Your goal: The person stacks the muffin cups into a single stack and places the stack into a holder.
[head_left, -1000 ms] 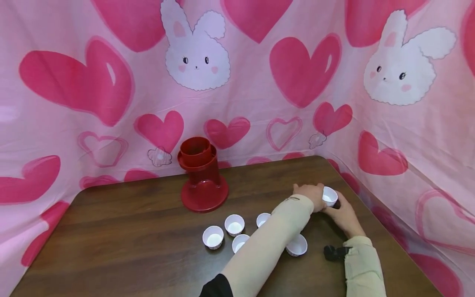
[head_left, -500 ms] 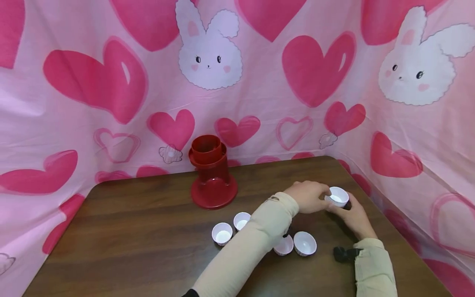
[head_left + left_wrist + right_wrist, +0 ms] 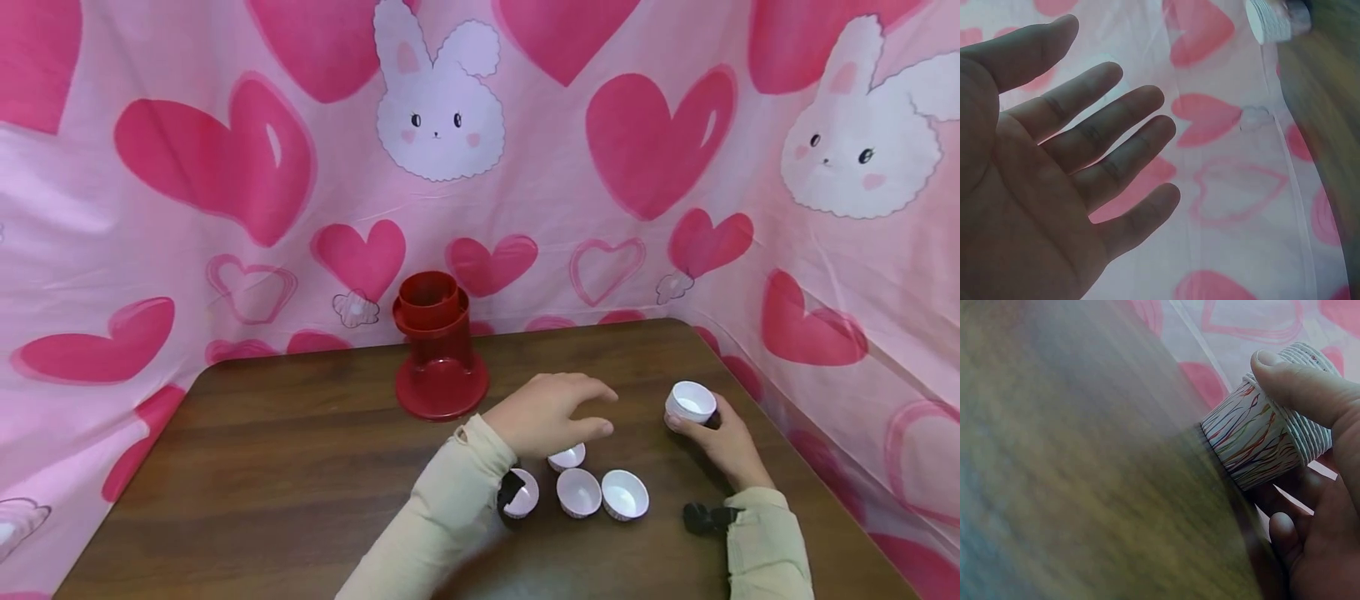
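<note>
My right hand (image 3: 696, 422) grips a small stack of white paper cups (image 3: 690, 402) standing on the brown table (image 3: 300, 467) near its right edge. In the right wrist view the thumb (image 3: 1297, 387) presses the stack's striped side (image 3: 1260, 437) and the fingers curl beneath it. My left hand (image 3: 588, 412) hovers open, fingers spread, above several loose white cups (image 3: 579, 492) lying in a cluster at the front. In the left wrist view the palm (image 3: 1054, 187) is empty and the cup stack (image 3: 1269, 19) shows at the top.
A red plastic cup dispenser (image 3: 438, 350) stands upright at the back of the table. Pink cloth with hearts and bunnies (image 3: 637, 142) walls in the back and both sides. A black wrist-camera strap (image 3: 705, 518) sits by my right sleeve.
My left hand has let go of the cup stack and drawn back to the left, over the loose cups. My right hand still holds the stack in about the same place.
</note>
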